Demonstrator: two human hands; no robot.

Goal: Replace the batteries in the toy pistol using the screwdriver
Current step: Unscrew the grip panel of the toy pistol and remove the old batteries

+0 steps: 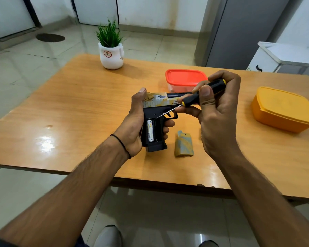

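Broadly, the surface (78, 104) carries a yellow box (282, 111), a red-lidded box (184, 77) and a potted plant (111, 56). Over its near middle the left hand (134, 125) is wrapped round the pistol (161, 102) at the grip, with the open compartment facing up. The right hand (218, 111) pinches the screwdriver (203, 92), whose tip is at the compartment's top edge. The cover (184, 145) lies loose just beside the pistol, so unscrewing looks done. One battery (149, 130) sits in the left slot, and the slot beside it appears empty. Finishing the swap and refastening the cover seem to be left.
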